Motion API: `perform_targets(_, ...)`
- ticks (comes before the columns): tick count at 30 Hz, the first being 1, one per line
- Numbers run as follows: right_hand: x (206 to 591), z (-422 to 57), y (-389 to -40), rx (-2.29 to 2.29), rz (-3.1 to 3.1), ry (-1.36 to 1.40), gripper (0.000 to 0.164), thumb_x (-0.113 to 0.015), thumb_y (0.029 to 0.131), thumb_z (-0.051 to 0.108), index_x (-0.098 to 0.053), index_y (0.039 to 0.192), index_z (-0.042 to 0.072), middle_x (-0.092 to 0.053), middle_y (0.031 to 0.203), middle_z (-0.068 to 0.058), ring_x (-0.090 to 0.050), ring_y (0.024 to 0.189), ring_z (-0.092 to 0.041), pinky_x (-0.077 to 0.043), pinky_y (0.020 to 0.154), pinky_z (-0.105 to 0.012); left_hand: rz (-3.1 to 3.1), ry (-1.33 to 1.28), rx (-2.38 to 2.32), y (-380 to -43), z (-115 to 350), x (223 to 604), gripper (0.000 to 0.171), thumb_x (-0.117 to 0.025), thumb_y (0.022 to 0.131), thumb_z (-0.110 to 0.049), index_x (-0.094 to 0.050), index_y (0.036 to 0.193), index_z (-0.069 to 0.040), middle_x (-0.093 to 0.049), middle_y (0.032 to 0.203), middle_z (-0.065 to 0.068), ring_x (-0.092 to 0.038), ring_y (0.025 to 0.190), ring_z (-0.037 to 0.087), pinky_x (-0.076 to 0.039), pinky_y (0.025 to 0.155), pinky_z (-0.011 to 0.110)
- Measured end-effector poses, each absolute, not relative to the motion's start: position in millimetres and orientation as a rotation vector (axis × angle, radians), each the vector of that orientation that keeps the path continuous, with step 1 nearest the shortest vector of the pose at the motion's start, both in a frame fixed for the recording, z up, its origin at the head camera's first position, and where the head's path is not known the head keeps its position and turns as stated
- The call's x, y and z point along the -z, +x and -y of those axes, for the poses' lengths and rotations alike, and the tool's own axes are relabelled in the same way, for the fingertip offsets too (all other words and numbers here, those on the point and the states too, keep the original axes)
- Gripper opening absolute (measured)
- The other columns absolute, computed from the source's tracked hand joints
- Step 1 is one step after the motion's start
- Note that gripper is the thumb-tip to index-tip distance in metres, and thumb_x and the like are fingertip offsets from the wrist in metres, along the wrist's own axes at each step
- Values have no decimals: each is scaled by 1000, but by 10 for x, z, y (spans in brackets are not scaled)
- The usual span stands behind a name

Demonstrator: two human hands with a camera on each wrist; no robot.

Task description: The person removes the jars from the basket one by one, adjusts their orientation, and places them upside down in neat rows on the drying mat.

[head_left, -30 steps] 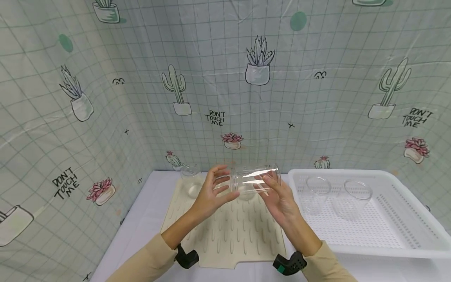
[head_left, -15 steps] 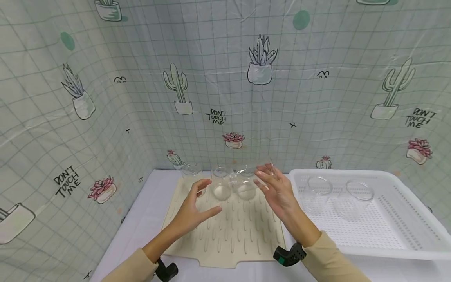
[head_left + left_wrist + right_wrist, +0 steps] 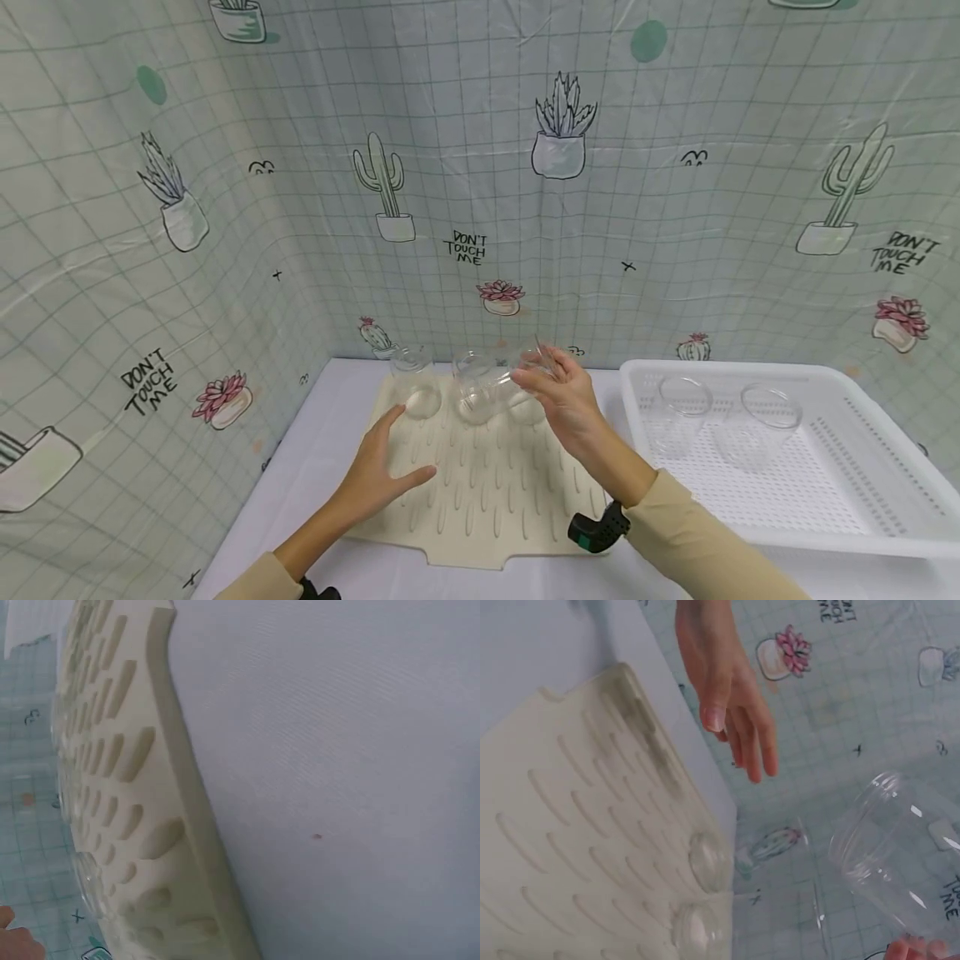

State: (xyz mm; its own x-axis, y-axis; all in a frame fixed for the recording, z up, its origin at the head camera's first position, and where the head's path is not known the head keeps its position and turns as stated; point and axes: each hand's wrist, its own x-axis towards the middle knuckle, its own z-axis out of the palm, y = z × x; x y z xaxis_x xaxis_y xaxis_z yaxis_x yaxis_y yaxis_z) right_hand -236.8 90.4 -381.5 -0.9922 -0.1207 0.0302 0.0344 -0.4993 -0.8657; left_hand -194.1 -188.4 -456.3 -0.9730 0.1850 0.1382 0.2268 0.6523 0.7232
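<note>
My right hand grips a clear jar near one end, above the back of a beige ridged mat. The jar is tilted, its far end pointing left and down. In the right wrist view, the held jar shows a ringed neck, and some right fingertips appear below it. My left hand is over the mat's left side, thumb and fingers spread, holding nothing. A clear jar stands at the mat's back left. Two others stand beside it; the held jar partly overlaps them in the head view.
At the right is a white perforated basket with two clear jars inside, a left one and a right one. A white cloth covers the table. Behind hangs a grid-patterned curtain printed with cacti.
My left hand has let go of the jar and moved left and toward me. My right hand has carried the jar slightly left, and its left end has tipped down.
</note>
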Motion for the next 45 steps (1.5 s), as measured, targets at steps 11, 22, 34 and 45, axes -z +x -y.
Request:
perform_targets(11, 3934, -533, -2442, 2444, -1792, -95, 80, -78, 70, 5, -35, 137, 9, -44, 134, -5, -43, 123, -28, -35, 101, -37, 2971, -304, 981, -1893, 2084, 4833, 108, -67, 72, -58, -9, 148, -8, -9, 152, 12, -3, 138, 34, -14, 104, 59)
perform_targets(22, 4158, -113, -2474, 2170, -2153, -252, 81, -85, 63, 16, -43, 131, 7, -55, 119, -10, -53, 108, -24, -49, 82, -33, 3031, -348, 784, -1814, 2228, 5100, 110, -61, 73, -66, -13, 146, 1, -10, 151, 17, -6, 138, 36, -20, 103, 58)
perform_targets(34, 4434, 215, -2520, 1942, -2391, -405, 80, -88, 59, 21, -46, 127, 12, -54, 122, -7, -49, 110, -24, -45, 86, -38, 3098, -396, 693, -1782, 2224, 5111, 106, -55, 78, -66, -14, 144, 6, -8, 151, 20, -3, 138, 36, -13, 108, 52)
perform_targets(45, 4575, 437, -2599, 1825, -2515, -532, 83, -89, 55, 17, -47, 126, 8, -55, 116, -11, -50, 109, -30, -45, 84, -37, 3127, -414, 682, -1788, 2229, 5118, 105, -53, 79, -66, -15, 143, 8, -7, 150, 22, -2, 138, 36, -9, 109, 50)
